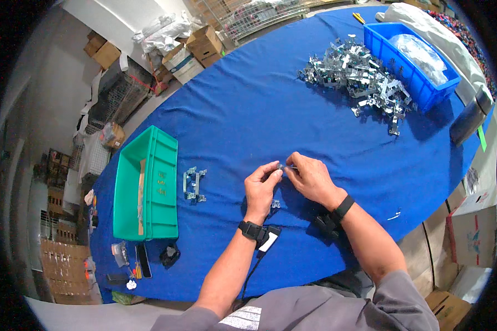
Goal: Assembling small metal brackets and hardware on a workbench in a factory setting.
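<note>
Over the middle of the blue cloth, my left hand (261, 190) and my right hand (313, 179) meet with pinched fingers on a small metal bracket (282, 166). The fingertips cover most of it, so its full shape is hidden. Beside my left wrist lies another small shiny metal piece (275, 204). To the left of my hands, several metal brackets (194, 185) are set close together on the cloth. A big loose heap of similar metal brackets (359, 74) spreads across the far right of the table.
A green plastic crate (172, 187) stands tilted at the left. The far right holds a blue bin (411, 77) with clear plastic bags and a dark bottle (472, 117). Near the left front edge lie a phone (143, 261) and a black pouch-like thing (170, 255).
</note>
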The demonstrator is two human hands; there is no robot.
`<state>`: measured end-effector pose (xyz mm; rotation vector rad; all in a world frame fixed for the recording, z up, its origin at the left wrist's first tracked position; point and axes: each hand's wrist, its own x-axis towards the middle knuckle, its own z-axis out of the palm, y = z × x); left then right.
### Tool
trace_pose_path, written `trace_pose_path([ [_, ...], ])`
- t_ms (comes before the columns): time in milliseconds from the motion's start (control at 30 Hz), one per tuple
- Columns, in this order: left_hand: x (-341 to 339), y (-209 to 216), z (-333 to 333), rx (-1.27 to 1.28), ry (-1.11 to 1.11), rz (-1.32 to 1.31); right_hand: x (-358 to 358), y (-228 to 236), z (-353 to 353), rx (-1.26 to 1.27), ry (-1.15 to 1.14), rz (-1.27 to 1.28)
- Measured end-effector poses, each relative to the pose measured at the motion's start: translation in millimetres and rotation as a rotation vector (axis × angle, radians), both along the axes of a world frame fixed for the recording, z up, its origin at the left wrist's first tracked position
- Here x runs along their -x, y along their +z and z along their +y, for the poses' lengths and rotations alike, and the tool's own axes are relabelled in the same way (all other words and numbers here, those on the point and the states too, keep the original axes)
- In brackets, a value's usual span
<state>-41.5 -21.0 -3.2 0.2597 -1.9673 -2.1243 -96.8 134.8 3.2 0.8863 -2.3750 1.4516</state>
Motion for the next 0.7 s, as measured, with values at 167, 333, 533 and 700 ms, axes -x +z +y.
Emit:
trace_pose_path([
  [167, -1.1, 2.0, 0.7, 0.007, -0.006, -0.026, 0.6, 2.8, 3.8, -0.255, -0.004, -0.129],
  [333, -1.6, 0.1, -1.9, 0.035, -0.001, 0.011, -3.8, 5.5, 2.7, -0.064, 0.022, -0.094],
  [533, -0.2, 1.1, 0.1, 0.025, 0.009, 0.009, -1.1, -2.7, 1.9, -0.068, 0.009, -0.012],
  [700, -1.3, -1.2, -1.3, 0.024, 0.003, 0.006, -2.1, 0.4, 3.1, -0.217, -0.031, -0.048],
])
